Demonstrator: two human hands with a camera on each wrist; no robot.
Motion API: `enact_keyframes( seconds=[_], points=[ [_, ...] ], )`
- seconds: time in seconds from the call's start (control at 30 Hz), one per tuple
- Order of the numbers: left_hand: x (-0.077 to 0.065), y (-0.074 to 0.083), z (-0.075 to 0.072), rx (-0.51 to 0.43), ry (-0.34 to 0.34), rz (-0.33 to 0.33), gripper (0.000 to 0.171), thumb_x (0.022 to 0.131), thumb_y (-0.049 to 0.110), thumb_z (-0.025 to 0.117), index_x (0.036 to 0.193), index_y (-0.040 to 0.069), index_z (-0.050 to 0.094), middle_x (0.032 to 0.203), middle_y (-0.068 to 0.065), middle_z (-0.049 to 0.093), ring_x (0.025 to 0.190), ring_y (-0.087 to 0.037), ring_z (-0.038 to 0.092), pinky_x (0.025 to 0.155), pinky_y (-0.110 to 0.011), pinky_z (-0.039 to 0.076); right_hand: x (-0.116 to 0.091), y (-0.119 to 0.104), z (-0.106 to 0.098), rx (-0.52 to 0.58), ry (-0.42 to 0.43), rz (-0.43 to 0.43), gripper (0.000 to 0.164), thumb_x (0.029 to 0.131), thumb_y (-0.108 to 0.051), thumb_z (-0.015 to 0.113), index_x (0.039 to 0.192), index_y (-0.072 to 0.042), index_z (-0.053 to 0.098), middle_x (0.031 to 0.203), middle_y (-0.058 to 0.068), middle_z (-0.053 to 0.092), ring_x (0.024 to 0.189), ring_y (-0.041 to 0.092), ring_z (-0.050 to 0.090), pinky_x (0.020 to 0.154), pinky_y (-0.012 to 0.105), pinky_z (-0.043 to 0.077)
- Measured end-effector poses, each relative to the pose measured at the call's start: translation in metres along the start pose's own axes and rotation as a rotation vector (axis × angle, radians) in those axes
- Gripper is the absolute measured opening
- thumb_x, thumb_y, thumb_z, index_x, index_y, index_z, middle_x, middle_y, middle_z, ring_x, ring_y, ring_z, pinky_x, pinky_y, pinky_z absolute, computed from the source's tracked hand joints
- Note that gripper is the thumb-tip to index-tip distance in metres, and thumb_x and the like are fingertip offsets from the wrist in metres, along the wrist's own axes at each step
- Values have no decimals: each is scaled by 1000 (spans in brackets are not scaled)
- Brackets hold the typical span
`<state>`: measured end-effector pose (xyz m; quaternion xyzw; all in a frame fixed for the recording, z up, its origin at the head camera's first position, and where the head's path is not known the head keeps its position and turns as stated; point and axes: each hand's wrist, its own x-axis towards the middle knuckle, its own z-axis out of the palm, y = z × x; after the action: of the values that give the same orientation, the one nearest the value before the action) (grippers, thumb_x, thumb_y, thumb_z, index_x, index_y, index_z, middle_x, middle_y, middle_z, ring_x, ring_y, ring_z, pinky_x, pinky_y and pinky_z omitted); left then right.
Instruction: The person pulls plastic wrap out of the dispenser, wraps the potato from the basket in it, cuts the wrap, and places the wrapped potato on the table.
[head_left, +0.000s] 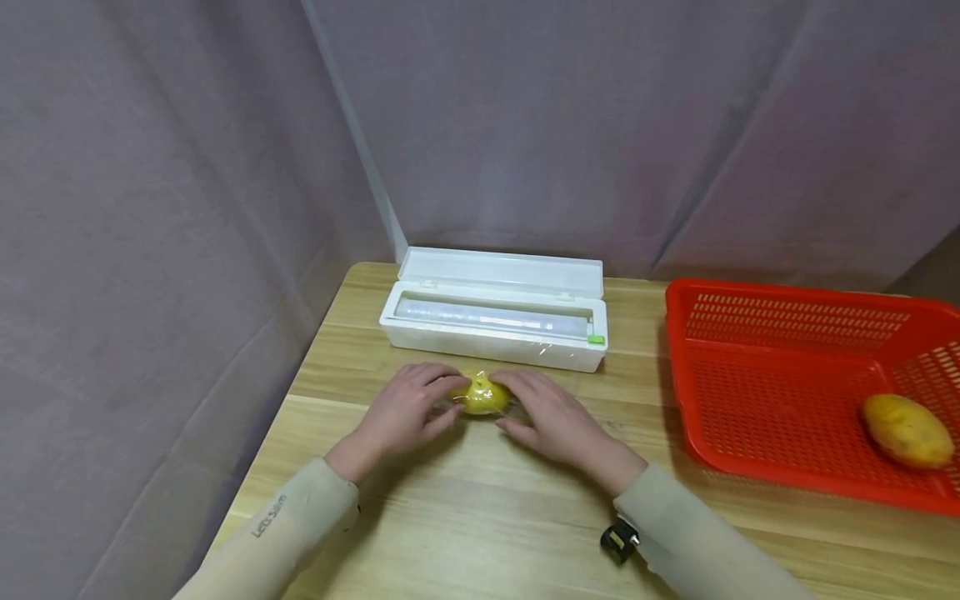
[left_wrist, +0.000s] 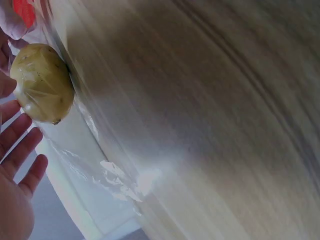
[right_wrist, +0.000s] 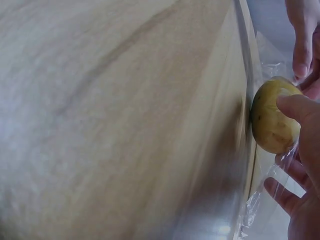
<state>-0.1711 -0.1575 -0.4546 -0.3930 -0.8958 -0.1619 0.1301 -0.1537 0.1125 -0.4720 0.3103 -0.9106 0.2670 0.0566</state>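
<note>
A yellow mango under clear plastic wrap lies on the table between the two hands. My left hand is at its left end, thumb toward me; the left wrist view shows the other fingers fairly straight and spread beside the fruit. From the right, my right hand holds the mango, its thumb lying across the skin and its lower fingers behind the film. Loose, shiny plastic wrap stretches from the fruit toward a white wrap dispenser, whose lid stands raised.
Inside the dispenser sits a roll of film, with a green slider at the right end. A red plastic basket stands on the right with another mango in it. Grey curtains hang behind the wooden table.
</note>
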Motion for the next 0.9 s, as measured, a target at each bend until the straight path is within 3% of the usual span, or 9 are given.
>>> enact_keyframes(
  seconds=[0.27,0.57,0.9],
  points=[
    [3,-4,7,-88,-24,-73,49,90,35,89,130,14,71,135,-7,66,120,-30,66,104,-51,54,2,1,1,35,2,37,68,93,-30,85,152,-12,55,149,12,62,137,35,59,115,56,47],
    [10,-9,15,-123,4,-78,57,82,28,95,130,13,67,132,-6,67,119,-29,66,105,-49,54,6,3,1,115,-18,121,67,96,-33,82,153,-14,54,148,10,62,137,34,58,114,57,48],
    [20,-12,20,-121,10,-96,52,84,23,94,125,12,65,126,-6,68,119,-29,65,106,-48,53,7,6,1,145,23,108,69,94,-29,84,153,-9,53,152,13,58,141,35,55,117,57,45]
  ],
)
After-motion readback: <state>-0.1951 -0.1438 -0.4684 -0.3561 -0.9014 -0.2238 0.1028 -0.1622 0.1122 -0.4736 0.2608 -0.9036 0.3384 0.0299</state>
